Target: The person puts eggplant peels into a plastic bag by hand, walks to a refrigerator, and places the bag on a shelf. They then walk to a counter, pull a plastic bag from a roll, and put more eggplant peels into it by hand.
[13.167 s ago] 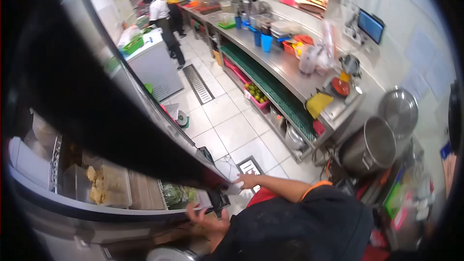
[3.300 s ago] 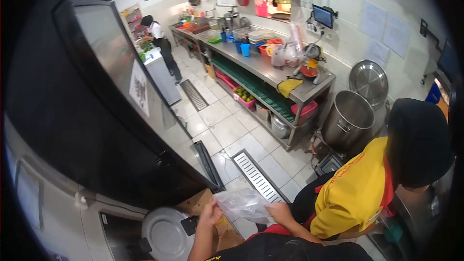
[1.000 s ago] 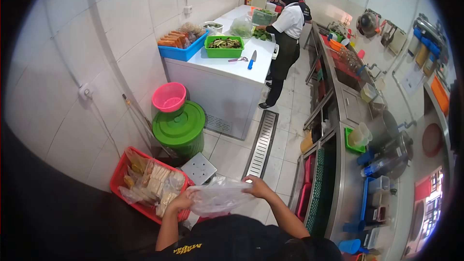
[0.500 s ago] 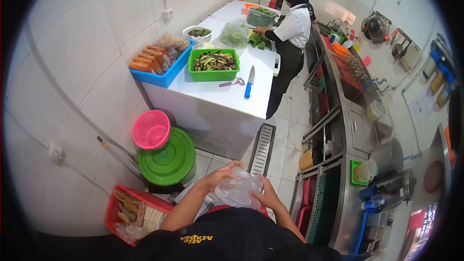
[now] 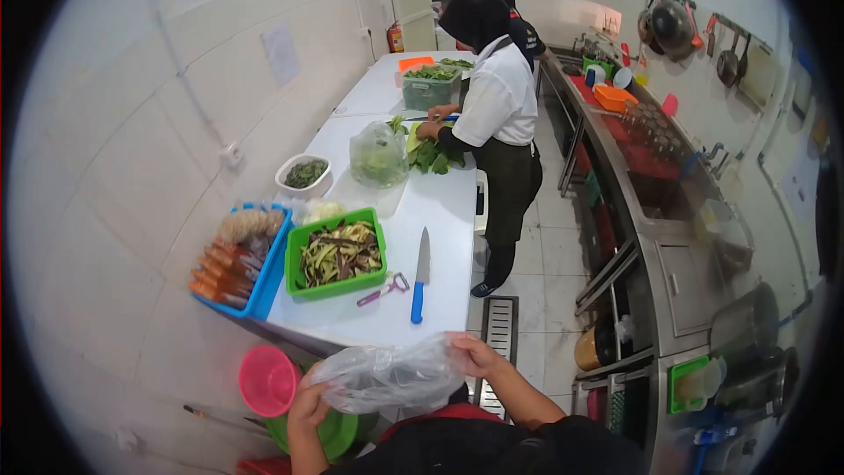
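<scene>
A clear plastic bag [image 5: 387,378] is stretched between my two hands, in front of the table's near edge. My left hand [image 5: 309,398] grips one side of it, and my right hand [image 5: 475,354] pinches the other side. Beyond the bag, on the white table [image 5: 352,324], lie a knife [image 5: 417,302] with a blue handle and a purple peeler [image 5: 383,290]. Left of them stands a green basket [image 5: 336,291] of dark and pale vegetable peelings. A blue tray [image 5: 270,274] holding bagged orange food is at the table's left corner.
A co-worker in a white shirt [image 5: 507,92] handles leafy greens [image 5: 432,158] at the table, with another person behind. A pink bucket [image 5: 266,380] and green lid [image 5: 338,434] are at lower left. A steel counter [image 5: 694,286] runs along the right; a floor drain [image 5: 500,325] lies between.
My hands have moved apart and forward, spreading the bag that was bunched between them. The view has tilted up and turned, bringing the table closer. The co-worker stays at the greens.
</scene>
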A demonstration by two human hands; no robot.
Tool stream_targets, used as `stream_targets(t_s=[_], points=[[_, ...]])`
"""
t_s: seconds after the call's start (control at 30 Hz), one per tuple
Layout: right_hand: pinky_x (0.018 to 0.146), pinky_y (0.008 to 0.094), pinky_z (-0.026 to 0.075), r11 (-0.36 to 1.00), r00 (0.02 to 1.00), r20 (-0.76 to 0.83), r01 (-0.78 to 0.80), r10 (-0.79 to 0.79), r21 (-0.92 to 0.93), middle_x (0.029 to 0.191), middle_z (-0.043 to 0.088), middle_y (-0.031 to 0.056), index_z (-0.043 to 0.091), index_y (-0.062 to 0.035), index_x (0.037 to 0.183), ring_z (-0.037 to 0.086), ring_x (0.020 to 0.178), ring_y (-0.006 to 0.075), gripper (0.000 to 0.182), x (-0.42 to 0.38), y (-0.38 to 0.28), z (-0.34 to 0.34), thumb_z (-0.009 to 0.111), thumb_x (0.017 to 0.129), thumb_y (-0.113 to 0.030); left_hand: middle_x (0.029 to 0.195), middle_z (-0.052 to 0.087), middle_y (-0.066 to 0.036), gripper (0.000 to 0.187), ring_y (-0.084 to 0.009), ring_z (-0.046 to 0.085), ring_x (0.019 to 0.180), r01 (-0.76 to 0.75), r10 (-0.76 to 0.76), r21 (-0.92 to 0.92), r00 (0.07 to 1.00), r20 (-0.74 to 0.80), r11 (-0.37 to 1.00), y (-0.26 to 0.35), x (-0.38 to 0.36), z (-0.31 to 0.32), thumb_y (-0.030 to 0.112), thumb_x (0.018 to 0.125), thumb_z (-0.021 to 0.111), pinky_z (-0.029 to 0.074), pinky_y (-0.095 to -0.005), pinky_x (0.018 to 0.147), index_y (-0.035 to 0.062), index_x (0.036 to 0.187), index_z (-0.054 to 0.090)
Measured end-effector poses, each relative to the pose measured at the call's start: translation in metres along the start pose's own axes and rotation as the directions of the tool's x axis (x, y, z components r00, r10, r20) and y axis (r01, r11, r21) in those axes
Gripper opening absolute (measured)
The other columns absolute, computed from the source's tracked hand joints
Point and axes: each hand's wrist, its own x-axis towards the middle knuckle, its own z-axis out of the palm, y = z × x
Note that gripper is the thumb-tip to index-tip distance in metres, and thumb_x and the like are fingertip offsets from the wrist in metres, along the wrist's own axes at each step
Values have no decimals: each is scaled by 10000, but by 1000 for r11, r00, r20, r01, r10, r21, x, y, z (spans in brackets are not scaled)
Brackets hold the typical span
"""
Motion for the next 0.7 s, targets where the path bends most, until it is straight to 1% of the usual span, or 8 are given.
stream_targets(t_s=[0.13,0.27,0.37,0.4,0.5,0.57,0.63,0.7], points=[[977,370,521,988,981,-119,156,-153,8,1176,678,132,569,19,1275,665,1086,229,378,57,-42,-14,649,950,-157,1140,636,-124,386,-287,626,1090,-148,90,-385,982,-164,911,42,12,39,56,760,745,506,-428,970,51,1092,549],[933,333,527,976,968,-127,213,-216,-41,1130,668,79,543,-34,1305,651,1038,181,443,51,-82,4,701,906,-143,1088,592,-106,413,-265,609,1065,-341,362,-203,929,76,918,68,41,97,6,725,769,507,-400,939,114,991,472],[918,316,523,955,975,-74,188,-210,-229,1127,652,67,499,-37,1353,637,1024,160,552,31,-100,-7,736,858,-91,996,572,-69,416,-201,597,943,-320,316,10,940,130,947,63,82,80,-37,721,769,518,-322,814,134,926,450],[914,316,521,941,958,-151,196,-244,-275,1128,646,69,489,-32,1344,631,1024,154,558,27,-104,-4,741,847,-74,912,544,-35,378,-146,566,799,-256,255,-16,956,146,967,65,93,84,-77,739,748,484,-256,675,131,844,450],[888,314,521,850,822,-403,173,-403,-498,1128,633,79,474,-20,1305,621,1011,147,547,12,-108,15,748,833,-51,826,537,-21,334,-128,562,717,-123,99,64,950,296,990,69,136,93,-78,763,728,463,-236,614,115,770,455],[855,310,527,697,620,-522,57,-586,-715,1124,631,89,480,-14,1265,623,982,158,498,8,-108,19,743,846,-71,802,545,-13,273,-107,558,703,-152,106,127,944,313,980,69,157,114,-95,768,689,441,-226,598,95,762,493],[847,344,522,243,340,-207,65,-917,-968,1076,627,122,500,-17,1223,634,945,215,457,10,-104,42,727,829,-51,781,564,-18,213,-113,566,684,-237,89,319,905,417,918,74,173,141,-102,768,652,435,-234,588,74,774,532],[838,378,516,-255,77,249,-95,-966,-962,1027,624,155,520,-20,1181,644,909,272,417,16,-95,77,711,811,-30,765,591,-37,163,-145,587,661,-404,-3,572,815,579,714,89,185,172,-100,764,618,447,-261,583,52,806,575]])
